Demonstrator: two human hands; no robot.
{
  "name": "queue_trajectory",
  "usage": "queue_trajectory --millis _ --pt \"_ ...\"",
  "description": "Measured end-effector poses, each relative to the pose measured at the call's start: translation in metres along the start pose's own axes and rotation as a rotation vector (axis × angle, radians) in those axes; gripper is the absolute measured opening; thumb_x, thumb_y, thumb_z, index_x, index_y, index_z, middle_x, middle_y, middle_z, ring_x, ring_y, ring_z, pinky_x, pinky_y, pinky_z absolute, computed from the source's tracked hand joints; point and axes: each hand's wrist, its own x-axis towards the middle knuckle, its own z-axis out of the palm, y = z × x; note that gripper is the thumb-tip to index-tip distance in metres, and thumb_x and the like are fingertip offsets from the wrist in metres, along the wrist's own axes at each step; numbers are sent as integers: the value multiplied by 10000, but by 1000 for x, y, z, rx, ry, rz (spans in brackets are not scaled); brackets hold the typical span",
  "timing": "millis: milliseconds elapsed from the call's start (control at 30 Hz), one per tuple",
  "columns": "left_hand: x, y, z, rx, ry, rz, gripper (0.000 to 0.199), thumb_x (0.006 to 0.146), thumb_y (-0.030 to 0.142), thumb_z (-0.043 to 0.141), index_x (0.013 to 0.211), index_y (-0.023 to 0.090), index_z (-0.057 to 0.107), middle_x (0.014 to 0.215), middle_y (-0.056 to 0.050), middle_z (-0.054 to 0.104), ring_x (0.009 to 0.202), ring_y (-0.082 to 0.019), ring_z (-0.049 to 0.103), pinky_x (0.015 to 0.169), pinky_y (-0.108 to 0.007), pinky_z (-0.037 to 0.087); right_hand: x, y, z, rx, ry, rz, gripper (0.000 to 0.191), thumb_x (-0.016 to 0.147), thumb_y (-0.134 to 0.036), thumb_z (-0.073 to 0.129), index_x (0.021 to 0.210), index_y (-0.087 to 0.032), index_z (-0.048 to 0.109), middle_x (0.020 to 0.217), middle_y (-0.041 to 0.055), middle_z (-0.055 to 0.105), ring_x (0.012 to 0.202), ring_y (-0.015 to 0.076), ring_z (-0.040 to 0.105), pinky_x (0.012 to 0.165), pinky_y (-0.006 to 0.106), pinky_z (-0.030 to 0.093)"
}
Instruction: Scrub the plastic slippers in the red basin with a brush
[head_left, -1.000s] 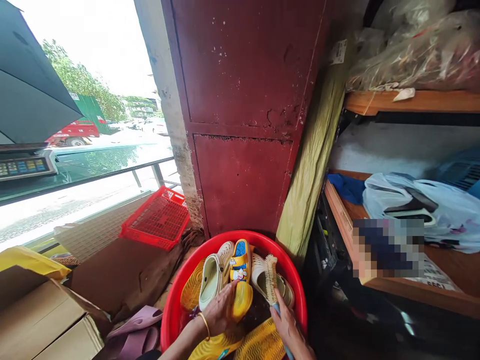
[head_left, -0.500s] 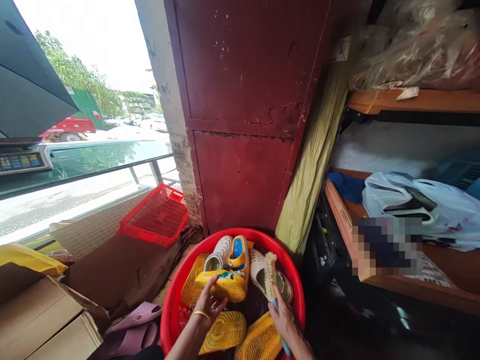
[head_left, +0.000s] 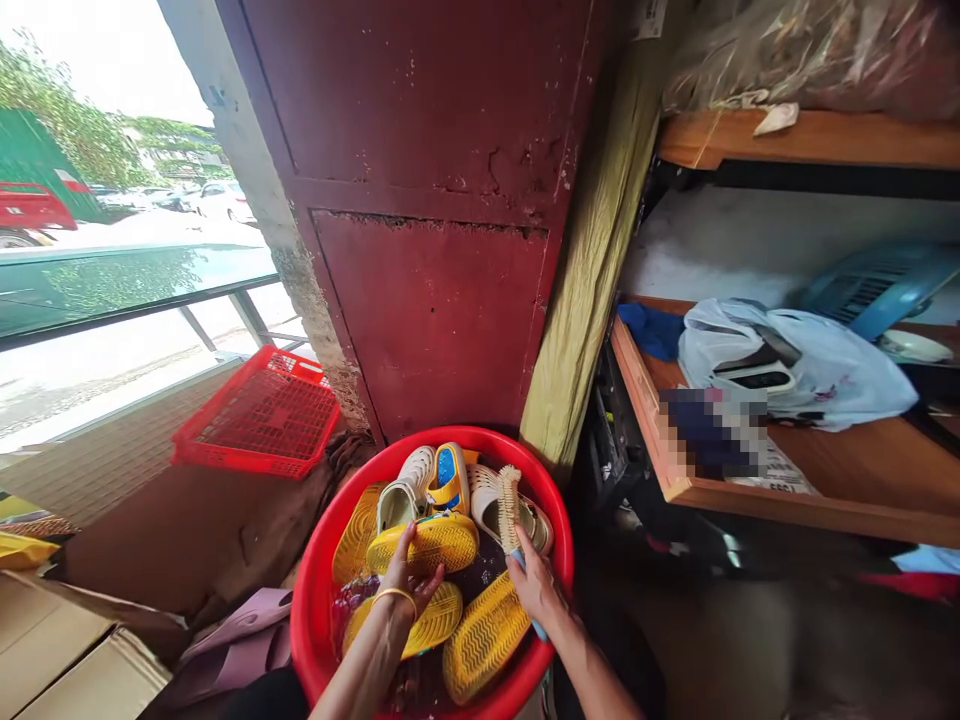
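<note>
A round red tub (head_left: 305,610) holds water and several shoes. My left hand (head_left: 405,583) grips a yellow slipper (head_left: 439,543), its patterned sole facing me. In my right hand (head_left: 538,583) is a brush (head_left: 509,510) with pale bristles and a blue handle, bristle end up, beside the slipper but apart from it. Behind them lie a yellow sandal with a blue insole (head_left: 448,478) and pale clogs (head_left: 406,490). Nearer me, a yellow slipper (head_left: 487,640) rests sole up, with another (head_left: 435,622) partly under my left wrist.
A red basket (head_left: 259,412) and pink slippers (head_left: 240,640) lie left of the tub, near a cardboard box (head_left: 52,640). Behind stands a dark red door (head_left: 442,320). On the right, a wooden shelf (head_left: 795,510) holds a white plastic bag (head_left: 840,365).
The view has turned right and down. The slipper in my left hand has tilted so that more of its sole shows. My right hand still holds the brush.
</note>
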Motion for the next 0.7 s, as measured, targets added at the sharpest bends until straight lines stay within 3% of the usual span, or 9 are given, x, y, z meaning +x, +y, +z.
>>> queue_trajectory --millis 100,200,333,467,600,700 --pt "-6 1 1 -6 -19 -24 233 828 313 773 1039 251 695 866 -37 743 814 -218 741 766 -400 650 0 -11 -2 99 61 -60 562 990 -345 480 1516 -154 527 1468 166 620 1362 280 587 1120 423 503" --pt "-9 0 0 -77 -101 77 134 776 135 720 884 212 706 784 -17 751 780 -188 744 874 -409 634 -7 -26 5 114 113 -61 551 1008 -384 473 1515 -177 529 1447 148 642 1336 278 610 1101 411 521" --pt "-1 -3 -8 -136 -118 213 180 680 25 672 678 205 664 654 16 723 735 -176 738 929 -379 604 -27 -59 37 80 120 -60 535 1036 -327 408 1543 -182 496 1432 147 652 1297 274 640 1052 375 556" --pt "11 -7 -17 -184 -93 237 170 684 37 672 673 207 665 660 29 730 658 -145 716 867 -328 611 -55 -95 66 -85 -6 -127 587 988 -187 423 1568 -256 474 1261 131 742 1079 287 743 917 384 609" --pt "16 -13 -24 -165 -138 182 235 690 35 710 848 204 750 719 14 765 689 -163 735 817 -296 615 -66 -108 55 -301 -201 -167 679 921 -127 489 1571 -324 467 1049 109 779 816 278 762 733 378 613" --pt "17 -19 -33 -158 -157 169 403 691 -10 706 1016 221 770 812 8 801 757 -179 760 847 -306 615 -56 -100 30 -411 -249 -63 653 923 -127 464 1566 -239 482 979 131 784 794 279 758 707 368 600"
